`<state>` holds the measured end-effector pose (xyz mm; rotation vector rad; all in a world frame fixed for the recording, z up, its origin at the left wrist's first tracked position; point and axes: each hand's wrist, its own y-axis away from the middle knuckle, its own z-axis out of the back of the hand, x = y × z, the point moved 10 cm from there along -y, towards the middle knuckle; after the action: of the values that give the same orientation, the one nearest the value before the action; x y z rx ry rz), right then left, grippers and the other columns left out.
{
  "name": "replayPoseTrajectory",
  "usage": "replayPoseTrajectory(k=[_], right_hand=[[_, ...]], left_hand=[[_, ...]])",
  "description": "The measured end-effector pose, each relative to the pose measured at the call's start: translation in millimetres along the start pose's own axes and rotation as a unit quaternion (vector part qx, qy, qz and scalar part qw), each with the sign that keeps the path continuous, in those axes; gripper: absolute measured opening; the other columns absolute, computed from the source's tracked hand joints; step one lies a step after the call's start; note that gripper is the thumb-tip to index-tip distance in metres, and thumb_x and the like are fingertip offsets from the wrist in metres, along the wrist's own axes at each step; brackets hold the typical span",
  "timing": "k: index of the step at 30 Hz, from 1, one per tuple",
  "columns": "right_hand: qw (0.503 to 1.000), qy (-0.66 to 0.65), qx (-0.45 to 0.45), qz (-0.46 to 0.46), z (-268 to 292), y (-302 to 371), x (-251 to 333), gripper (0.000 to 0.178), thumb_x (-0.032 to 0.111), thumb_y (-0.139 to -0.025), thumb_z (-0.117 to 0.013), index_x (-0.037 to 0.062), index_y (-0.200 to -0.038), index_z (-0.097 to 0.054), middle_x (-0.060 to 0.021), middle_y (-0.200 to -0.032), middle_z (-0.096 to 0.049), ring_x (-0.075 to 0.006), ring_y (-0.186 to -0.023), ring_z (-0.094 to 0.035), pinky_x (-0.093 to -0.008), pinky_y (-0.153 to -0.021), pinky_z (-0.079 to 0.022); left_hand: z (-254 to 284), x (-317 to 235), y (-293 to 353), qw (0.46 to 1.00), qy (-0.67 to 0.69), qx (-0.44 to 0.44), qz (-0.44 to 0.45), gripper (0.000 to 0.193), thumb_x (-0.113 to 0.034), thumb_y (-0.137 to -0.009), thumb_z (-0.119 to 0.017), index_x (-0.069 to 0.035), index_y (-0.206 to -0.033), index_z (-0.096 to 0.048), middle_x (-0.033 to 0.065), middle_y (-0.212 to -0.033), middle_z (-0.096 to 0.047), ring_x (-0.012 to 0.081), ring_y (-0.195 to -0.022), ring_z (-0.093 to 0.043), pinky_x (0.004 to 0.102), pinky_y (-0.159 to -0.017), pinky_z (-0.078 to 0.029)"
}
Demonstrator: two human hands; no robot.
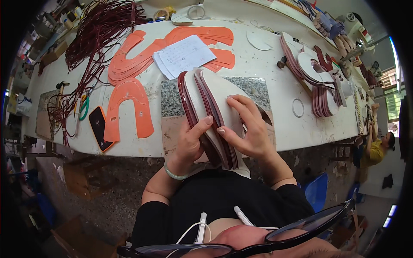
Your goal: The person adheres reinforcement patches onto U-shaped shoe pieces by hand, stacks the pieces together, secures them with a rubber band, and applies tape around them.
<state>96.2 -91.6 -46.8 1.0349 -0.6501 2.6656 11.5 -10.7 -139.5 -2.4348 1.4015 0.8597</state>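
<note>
Between my hands stands a stack of curved leather pieces (208,101), dark red and white in layers, its edges turned up toward me. My left hand (187,139) is closed round its left side, thumb lying over the dark red edges; the other fingers are hidden behind the stack. On the right, my right hand (251,133) grips the stack with the thumb at the layered edges and the fingers bent against the white face. Under the stack lies a speckled stone slab (172,96) at the table's front edge.
Orange U-shaped pieces (129,103), a phone (100,127) and written sheets (185,53) lie left and beyond. A tangle of dark red cords (97,30) fills the far left. At right are more layered curved pieces (325,103), a ring (297,107) and a hammer (282,62).
</note>
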Motion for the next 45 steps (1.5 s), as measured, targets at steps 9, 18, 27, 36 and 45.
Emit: replayPoseTrajectory(k=[9, 18, 27, 36, 45], right_hand=[[0.997, 0.043, -0.05, 0.044, 20, 9, 12, 0.08, 0.03, -0.07, -0.085, -0.0033, -0.132, -0.047, -0.0227, -0.132, -0.046, -0.0382, -0.119, -0.052, -0.042, -0.098, -0.045], [0.996, -0.047, 0.055, 0.043, -47, 9, 0, 0.077, 0.039, -0.074, -0.08, -0.0003, -0.132, -0.047, -0.0186, -0.132, -0.046, -0.0368, -0.114, -0.055, -0.0405, -0.091, -0.049], [0.979, -0.157, 0.13, 0.003, -68, 8, -15, 0.073, 0.026, -0.076, -0.077, 0.0033, -0.137, -0.045, -0.0151, -0.138, -0.044, -0.028, -0.119, -0.051, -0.0337, -0.093, -0.046], [0.988, -0.106, 0.114, 0.018, -76, 13, -13, 0.083, 0.03, -0.073, -0.079, 0.002, -0.14, -0.038, -0.0206, -0.144, -0.036, -0.0383, -0.132, -0.041, -0.0424, -0.107, -0.039], [0.9, -0.369, -0.02, -0.23, 8, 19, -86, 0.068, 0.004, -0.072, -0.066, 0.0033, -0.138, -0.048, -0.0073, -0.118, -0.057, -0.0096, -0.086, -0.053, -0.0244, -0.076, -0.044]], left_hand=[[-31, 0, 0, 0.996, -0.068, 0.047, -0.012, 0.039, -0.009, -0.095, -0.057, 0.003, -0.131, -0.047, 0.0148, -0.12, -0.06, 0.0225, -0.108, -0.061, 0.037, -0.094, -0.051], [32, -3, 23, 0.996, -0.042, -0.081, -0.005, 0.037, -0.004, -0.092, -0.061, 0.001, -0.127, -0.051, 0.012, -0.115, -0.062, 0.0204, -0.102, -0.064, 0.0336, -0.086, -0.054], [57, -1, 34, 0.995, 0.012, -0.095, -0.02, 0.038, -0.005, -0.093, -0.056, 0.0, -0.131, -0.048, 0.0122, -0.119, -0.061, 0.0217, -0.107, -0.062, 0.0365, -0.092, -0.052], [52, -4, 34, 0.993, -0.055, -0.092, -0.048, 0.044, -0.003, -0.091, -0.056, 0.001, -0.133, -0.045, 0.0138, -0.122, -0.059, 0.0232, -0.11, -0.061, 0.0372, -0.094, -0.051], [72, 0, 36, 0.994, 0.038, -0.102, 0.001, 0.058, 0.0, -0.08, -0.05, 0.008, -0.135, -0.036, 0.025, -0.121, -0.058, 0.0344, -0.111, -0.062, 0.0439, -0.098, -0.051]])
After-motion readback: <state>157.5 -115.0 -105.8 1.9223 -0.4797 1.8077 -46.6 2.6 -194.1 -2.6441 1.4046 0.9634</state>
